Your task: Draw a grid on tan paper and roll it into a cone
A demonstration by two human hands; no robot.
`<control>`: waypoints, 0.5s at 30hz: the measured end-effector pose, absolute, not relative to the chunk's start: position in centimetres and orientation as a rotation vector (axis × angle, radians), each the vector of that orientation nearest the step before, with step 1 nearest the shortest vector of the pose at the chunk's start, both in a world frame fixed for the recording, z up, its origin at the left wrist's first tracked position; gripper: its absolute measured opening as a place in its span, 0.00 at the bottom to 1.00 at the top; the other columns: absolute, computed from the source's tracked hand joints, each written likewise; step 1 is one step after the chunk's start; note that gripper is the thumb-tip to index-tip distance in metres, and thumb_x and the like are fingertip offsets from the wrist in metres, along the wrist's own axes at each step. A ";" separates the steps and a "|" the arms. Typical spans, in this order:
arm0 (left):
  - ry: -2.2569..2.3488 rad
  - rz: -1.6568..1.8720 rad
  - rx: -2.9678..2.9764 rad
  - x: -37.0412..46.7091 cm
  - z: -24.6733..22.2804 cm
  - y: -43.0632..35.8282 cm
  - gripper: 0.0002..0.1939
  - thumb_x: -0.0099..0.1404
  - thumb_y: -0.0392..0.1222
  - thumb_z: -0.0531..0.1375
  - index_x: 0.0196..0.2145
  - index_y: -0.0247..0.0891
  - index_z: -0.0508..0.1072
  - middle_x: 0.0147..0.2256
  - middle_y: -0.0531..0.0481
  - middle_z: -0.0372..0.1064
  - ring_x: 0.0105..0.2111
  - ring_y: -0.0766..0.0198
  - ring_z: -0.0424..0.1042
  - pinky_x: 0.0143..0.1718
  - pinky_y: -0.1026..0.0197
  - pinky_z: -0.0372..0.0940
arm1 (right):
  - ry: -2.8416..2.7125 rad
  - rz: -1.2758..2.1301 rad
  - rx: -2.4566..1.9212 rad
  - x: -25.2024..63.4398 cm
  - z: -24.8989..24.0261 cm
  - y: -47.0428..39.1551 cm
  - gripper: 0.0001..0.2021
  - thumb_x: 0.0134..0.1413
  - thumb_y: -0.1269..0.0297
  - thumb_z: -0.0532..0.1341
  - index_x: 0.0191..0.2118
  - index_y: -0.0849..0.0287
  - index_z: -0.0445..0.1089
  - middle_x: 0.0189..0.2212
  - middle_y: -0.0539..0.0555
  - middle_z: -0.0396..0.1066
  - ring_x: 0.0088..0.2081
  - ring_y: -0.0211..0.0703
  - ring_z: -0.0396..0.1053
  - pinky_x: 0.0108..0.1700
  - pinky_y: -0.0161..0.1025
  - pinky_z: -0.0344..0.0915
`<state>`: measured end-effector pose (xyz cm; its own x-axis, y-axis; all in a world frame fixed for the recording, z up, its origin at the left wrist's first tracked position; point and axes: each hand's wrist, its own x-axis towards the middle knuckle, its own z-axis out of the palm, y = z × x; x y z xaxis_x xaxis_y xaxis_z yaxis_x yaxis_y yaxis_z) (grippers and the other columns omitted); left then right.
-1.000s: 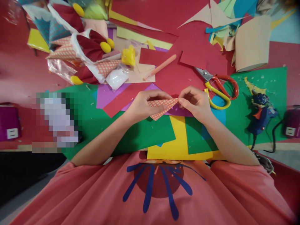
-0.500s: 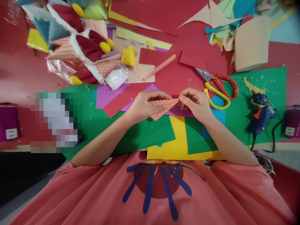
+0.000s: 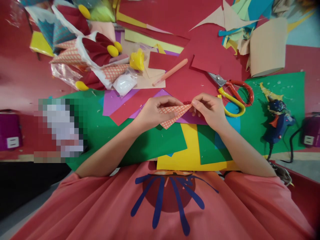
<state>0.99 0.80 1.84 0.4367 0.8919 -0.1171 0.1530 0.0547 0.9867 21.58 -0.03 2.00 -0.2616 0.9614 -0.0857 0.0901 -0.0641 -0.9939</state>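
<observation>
A small cone of orange-and-white checked paper (image 3: pixel 175 115) lies between my hands, its narrow tip pointing right. My left hand (image 3: pixel 155 114) is closed around its wider end, thumb in front and fingers behind. At the tip, my right hand (image 3: pixel 208 110) pinches the paper between thumb and fingertips. Beneath the hands are purple, green and yellow sheets. Just right of my right hand rest scissors (image 3: pixel 233 97) with one red and one yellow handle. Behind the cone lies a peach-coloured stick (image 3: pixel 172 71).
At the back left are checked cones with white edging (image 3: pixel 68 55) and yellow ovals. A blue glue gun (image 3: pixel 276 125) rests on the green sheet (image 3: pixel 295 90) at right. A beige paper roll (image 3: pixel 268 46) and paper scraps lie behind it. A blurred-out patch covers the left.
My right hand has shifted very slightly to the right at the cone's tip. My left hand keeps its hold.
</observation>
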 end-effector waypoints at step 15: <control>0.976 0.751 1.399 1.1 1.7 0.7 0.11 0.54 0.39 0.67 0.37 0.38 0.78 0.37 0.49 0.78 0.39 0.62 0.77 0.42 0.63 0.70 | -1.453 1.512 -1.175 21.5 1.6 -0.3 0.23 0.60 0.45 0.56 0.24 0.59 0.66 0.18 0.47 0.64 0.20 0.30 0.60 0.22 0.31 0.55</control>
<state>1.07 0.65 1.65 0.4371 0.8925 -0.1113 0.1206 0.0645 0.9906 21.45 -0.27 1.61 -0.3239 0.9374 -0.1282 0.0911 -0.1039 -0.9904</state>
